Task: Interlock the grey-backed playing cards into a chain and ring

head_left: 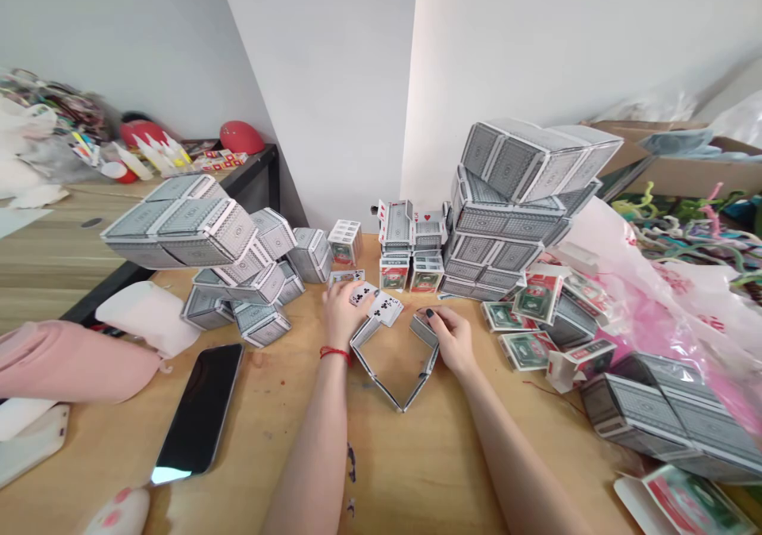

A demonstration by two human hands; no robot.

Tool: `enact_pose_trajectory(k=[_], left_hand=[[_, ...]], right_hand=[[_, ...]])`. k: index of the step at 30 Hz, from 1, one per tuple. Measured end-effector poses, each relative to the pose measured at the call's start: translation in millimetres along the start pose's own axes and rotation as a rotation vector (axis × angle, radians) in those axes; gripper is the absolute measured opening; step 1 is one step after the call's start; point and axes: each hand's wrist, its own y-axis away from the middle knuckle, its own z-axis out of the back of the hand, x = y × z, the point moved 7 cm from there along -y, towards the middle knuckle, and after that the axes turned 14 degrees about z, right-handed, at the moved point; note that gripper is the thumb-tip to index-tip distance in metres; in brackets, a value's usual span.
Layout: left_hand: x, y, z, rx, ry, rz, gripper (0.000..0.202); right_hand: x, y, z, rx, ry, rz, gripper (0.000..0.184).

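Observation:
An open frame of folded, interlocked playing cards (381, 386) stands on edge on the table between my hands, with a gap at its far side. My right hand (451, 336) pinches the frame's right end between thumb and fingers. By the frame's left end, my left hand (341, 313) has its fingers around a few loose face-up playing cards (386, 306); clubs show on them. Part of the left fingers is hidden behind the cards. Just beyond that hand lies a face card (347, 276).
Tall stacks of card blocks stand at the left (178, 229) and right (506, 225). Card boxes (393, 271) stand at the back. More boxes (527, 350) and a card block (660, 416) lie right. A phone (199, 412) and a pink pouch (77, 360) lie left.

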Motion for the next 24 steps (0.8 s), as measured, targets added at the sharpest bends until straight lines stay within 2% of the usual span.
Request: enact_pose_trajectory(k=[5,11,16,20,24], left_hand=[[1.5,3.1,-13.9,0.104,-0.294,-0.001,0.067],[5.5,1.9,-23.2,0.157,-0.364,0.013,0.081],[1.6,2.7,-22.4,0.128,-0.294,-0.010,0.084],[-6.2,8.2,-16.7,0.049,-0.267,-0.032,0.076],[-20.7,13.8,-10.2,-0.005,-0.153,-0.142,0.068]], right_hand=[[-1.9,-0.1,1.1,-0.030,0.024,-0.044,0.032],[-2.3,-1.2,1.9,-0.050,0.064,-0.067,0.037],[-5.5,-2.3,2.1,-0.067,0.071,-0.077,0.038],[-8.7,-2.7,3.7,-0.085,0.090,-0.086,0.039],[-11.3,-3.4,6.1,-0.107,0.080,-0.096,0.038]])
